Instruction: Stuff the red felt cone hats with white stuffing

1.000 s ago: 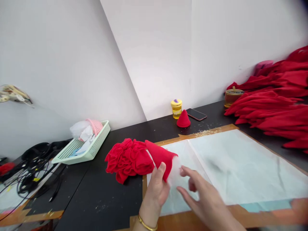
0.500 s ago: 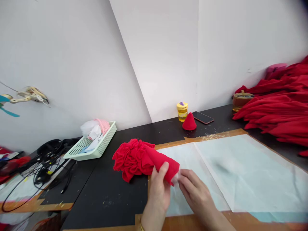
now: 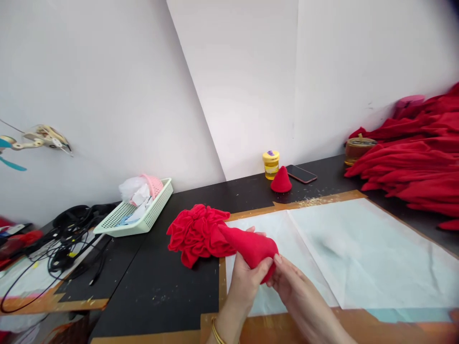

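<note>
A red felt cone (image 3: 253, 244) lies across my left hand (image 3: 245, 282), its narrow end toward the upper left and its wide end toward my right hand. My left fingers wrap round it, with the thumb pressed on the near side. My right hand (image 3: 292, 284) is closed at the wide end, thumb and fingers pinching the rim. The inside of the cone is turned away from view. Just behind its tip, a heap of ruffled red fabric (image 3: 199, 234) rests on the black table. A second red cone (image 3: 281, 180) stands upright farther back.
White paper (image 3: 358, 248) covers the board at right. A yellow-lidded jar (image 3: 271, 165) and a phone (image 3: 301, 174) are near the wall. Stacked red fabric (image 3: 412, 162) fills the right side, beside an amber jar (image 3: 358, 149). At left are a pale green basket (image 3: 143, 222) and tangled black cables (image 3: 68, 253).
My right hand first came to the cone's open end, where white stuffing showed. Now the stuffing is out of sight, the cone looks rounder, and both hands grip its wide end.
</note>
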The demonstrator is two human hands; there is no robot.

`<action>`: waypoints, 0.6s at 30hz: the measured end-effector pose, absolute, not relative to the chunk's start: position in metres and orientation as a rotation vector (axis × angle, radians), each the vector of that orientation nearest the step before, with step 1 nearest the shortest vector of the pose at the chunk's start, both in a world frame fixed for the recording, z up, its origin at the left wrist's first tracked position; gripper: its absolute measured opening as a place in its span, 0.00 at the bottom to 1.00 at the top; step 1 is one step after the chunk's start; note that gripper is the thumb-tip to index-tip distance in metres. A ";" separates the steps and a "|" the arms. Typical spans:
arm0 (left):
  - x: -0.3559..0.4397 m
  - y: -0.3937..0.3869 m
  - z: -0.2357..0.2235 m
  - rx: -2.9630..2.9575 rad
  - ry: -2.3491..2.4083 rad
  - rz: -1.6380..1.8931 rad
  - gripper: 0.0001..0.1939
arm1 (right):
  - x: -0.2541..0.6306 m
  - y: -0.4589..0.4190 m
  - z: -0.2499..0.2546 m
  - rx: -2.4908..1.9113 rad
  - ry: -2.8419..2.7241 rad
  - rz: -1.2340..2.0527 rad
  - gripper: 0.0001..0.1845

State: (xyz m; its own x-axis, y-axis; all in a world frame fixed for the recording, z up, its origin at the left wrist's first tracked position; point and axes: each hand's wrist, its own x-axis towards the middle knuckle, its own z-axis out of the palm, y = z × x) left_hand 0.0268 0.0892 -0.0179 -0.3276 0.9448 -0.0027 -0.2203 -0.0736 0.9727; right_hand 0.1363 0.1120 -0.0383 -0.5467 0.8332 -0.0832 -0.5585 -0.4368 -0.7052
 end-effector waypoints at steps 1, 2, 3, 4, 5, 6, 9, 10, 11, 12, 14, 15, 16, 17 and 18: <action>0.026 0.089 -0.019 0.918 1.270 1.555 0.39 | 0.134 0.113 -0.039 -0.541 -0.779 2.054 0.21; 0.025 0.089 -0.020 0.936 1.286 1.543 0.38 | 0.134 0.115 -0.040 -0.544 -0.783 2.046 0.21; 0.023 0.088 -0.020 0.941 1.298 1.545 0.37 | 0.135 0.117 -0.041 -0.552 -0.800 2.031 0.21; 0.021 0.087 -0.020 0.943 1.305 1.559 0.36 | 0.137 0.119 -0.041 -0.565 -0.816 2.020 0.21; 0.018 0.086 -0.020 0.953 1.307 1.570 0.35 | 0.140 0.122 -0.041 -0.577 -0.809 2.026 0.21; 0.014 0.085 -0.019 0.978 1.301 1.566 0.34 | 0.143 0.124 -0.041 -0.588 -0.773 2.064 0.22; 0.004 0.080 -0.014 1.132 1.234 1.460 0.32 | 0.150 0.130 -0.036 -0.596 -0.614 2.256 0.27; 0.001 0.078 -0.013 1.170 1.210 1.418 0.33 | 0.151 0.131 -0.034 -0.588 -0.601 2.296 0.28; -0.001 0.077 -0.012 1.182 1.191 1.391 0.35 | 0.151 0.132 -0.032 -0.580 -0.601 2.309 0.27; -0.003 0.076 -0.011 1.168 1.168 1.381 0.38 | 0.150 0.132 -0.031 -0.567 -0.602 2.298 0.25; -0.003 0.077 -0.013 1.091 1.110 1.410 0.44 | 0.146 0.132 -0.031 -0.544 -0.558 2.254 0.22; -0.003 0.078 -0.015 1.038 1.092 1.446 0.45 | 0.144 0.132 -0.031 -0.545 -0.515 2.233 0.21; -0.001 0.079 -0.017 0.983 1.094 1.484 0.44 | 0.141 0.131 -0.032 -0.547 -0.475 2.215 0.21; 0.000 0.081 -0.019 0.932 1.120 1.524 0.41 | 0.139 0.130 -0.033 -0.544 -0.449 2.201 0.21; 0.002 0.082 -0.021 0.890 1.167 1.555 0.37 | 0.137 0.130 -0.034 -0.537 -0.434 2.190 0.22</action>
